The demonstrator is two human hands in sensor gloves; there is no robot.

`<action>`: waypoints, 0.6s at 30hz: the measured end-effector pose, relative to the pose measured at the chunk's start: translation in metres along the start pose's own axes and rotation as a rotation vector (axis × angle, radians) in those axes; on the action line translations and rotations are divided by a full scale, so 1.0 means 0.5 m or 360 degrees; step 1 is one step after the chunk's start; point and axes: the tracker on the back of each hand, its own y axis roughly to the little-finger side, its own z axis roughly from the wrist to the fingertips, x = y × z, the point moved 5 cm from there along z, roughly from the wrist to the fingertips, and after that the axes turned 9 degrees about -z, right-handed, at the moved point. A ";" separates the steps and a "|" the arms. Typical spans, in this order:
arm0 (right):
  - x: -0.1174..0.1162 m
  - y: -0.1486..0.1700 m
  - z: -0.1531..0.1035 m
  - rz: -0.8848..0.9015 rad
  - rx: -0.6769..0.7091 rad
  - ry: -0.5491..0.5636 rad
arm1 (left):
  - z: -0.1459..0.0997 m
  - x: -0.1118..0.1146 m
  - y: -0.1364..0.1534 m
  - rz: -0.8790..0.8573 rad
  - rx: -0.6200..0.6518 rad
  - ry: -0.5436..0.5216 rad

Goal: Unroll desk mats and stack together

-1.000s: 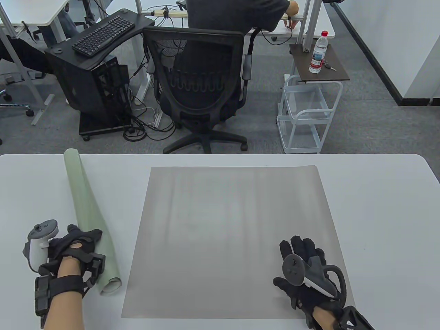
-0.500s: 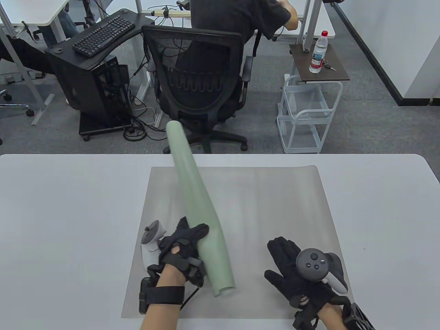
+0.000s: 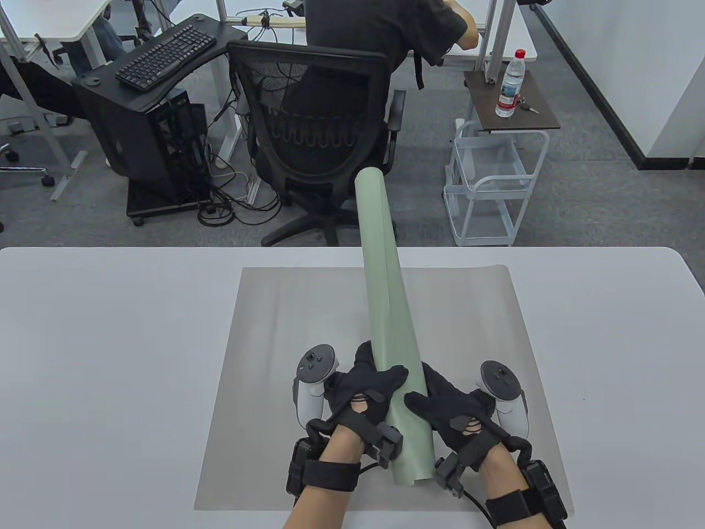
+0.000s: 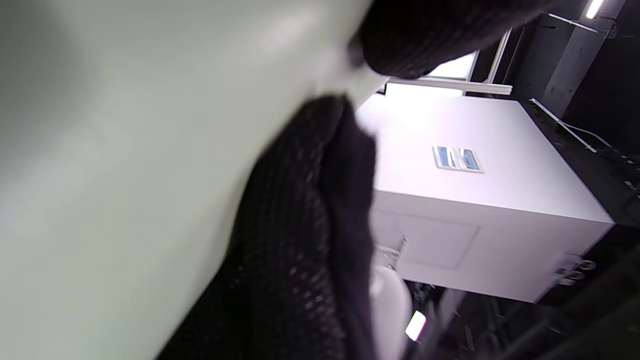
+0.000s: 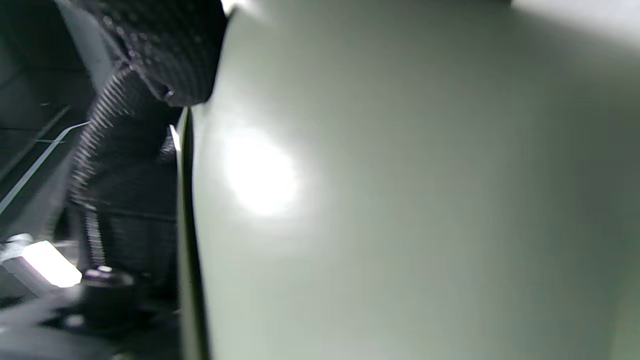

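Left hand: enters from the bottom edge just left of centre, forearm angled up and slightly right, tracker on its back toward the frame's left. Grip: fingers wrapped over the left flank of the green rolled mat, clamped on it. In the left wrist view the gloved fingers lie pressed against the pale green surface, which fills the left half of that frame.

Green rolled mat: still rolled, held at its lower end at lower centre of the table view. It runs up the frame with a slight lean to the left, its far end passing the table's far edge in front of the office chair. Whether the lower end touches the surface beneath cannot be told.

Right hand: enters from the bottom edge right of centre, forearm angled up and left, tracker toward the frame's right. Grip: fingers closed on the right flank of the roll, opposite the left hand. The right wrist view is filled by blurred green mat, with dark glove at upper left.

Grey mat: unrolled flat at the middle of the table, beneath both hands; all four edges visible, near edge close to the table's front.

Open room: bare table to the left and right of the grey mat.
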 end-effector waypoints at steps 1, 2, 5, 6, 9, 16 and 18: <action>-0.006 -0.003 0.000 0.0055 0.0029 -0.0056 | -0.002 -0.001 -0.005 -0.0030 0.0007 0.0042; -0.009 -0.004 -0.001 0.0090 0.0051 -0.0081 | -0.004 -0.001 -0.007 -0.0037 0.0020 0.0059; -0.017 -0.002 -0.007 0.0157 0.0099 -0.0139 | -0.007 0.001 -0.006 -0.0047 0.0059 0.0135; -0.020 0.000 -0.008 0.0198 0.0125 -0.0160 | -0.006 0.004 -0.004 -0.0109 0.0065 0.0194; -0.015 -0.005 -0.016 0.0270 0.0184 -0.0174 | -0.010 0.005 -0.010 -0.0194 0.0075 0.0235; 0.034 -0.040 -0.067 -0.0276 0.0012 0.0203 | -0.081 -0.015 -0.122 0.0693 0.0248 -0.0345; 0.030 -0.053 -0.073 -0.0384 -0.0001 0.0274 | -0.087 0.025 -0.142 0.0909 0.0312 -0.0327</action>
